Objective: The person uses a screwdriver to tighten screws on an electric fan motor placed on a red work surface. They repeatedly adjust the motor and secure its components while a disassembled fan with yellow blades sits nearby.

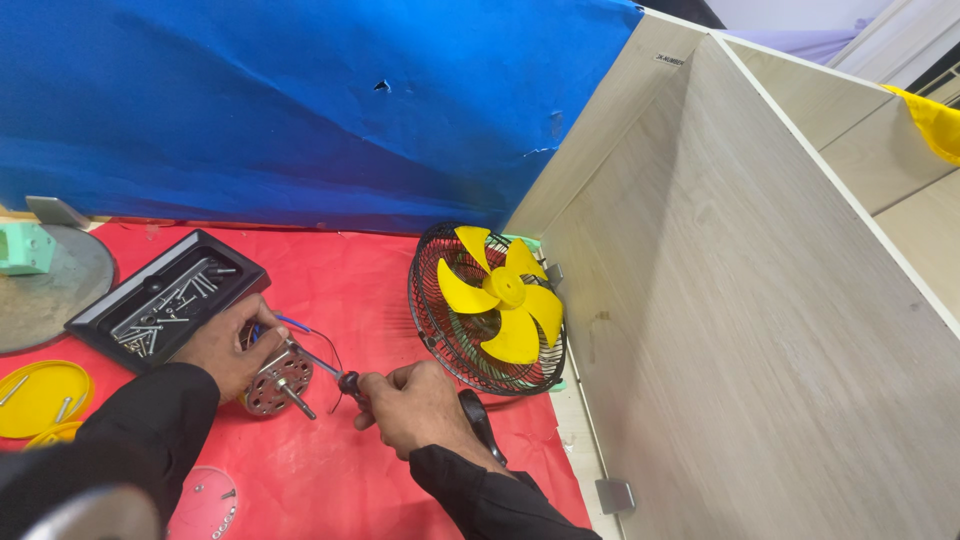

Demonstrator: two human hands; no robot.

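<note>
My left hand (228, 345) grips a small round fan motor (277, 385) with a bare metal shaft, lying on the red table cover (340, 280). Blue and dark wires (300, 328) trail from the motor. My right hand (418, 405) is closed around a screwdriver (345, 380) with a dark handle; its shaft points left and its tip rests at the motor's top edge. Both forearms wear black sleeves.
A black tray (95, 320) of several screws lies just left of my left hand. A black wire fan guard (440, 330) with a yellow blade (505, 295) leans against a pale wooden partition (740, 330). Yellow lids (40, 395) and a grey round base (50, 290) sit far left; blue sheeting (300, 110) hangs behind.
</note>
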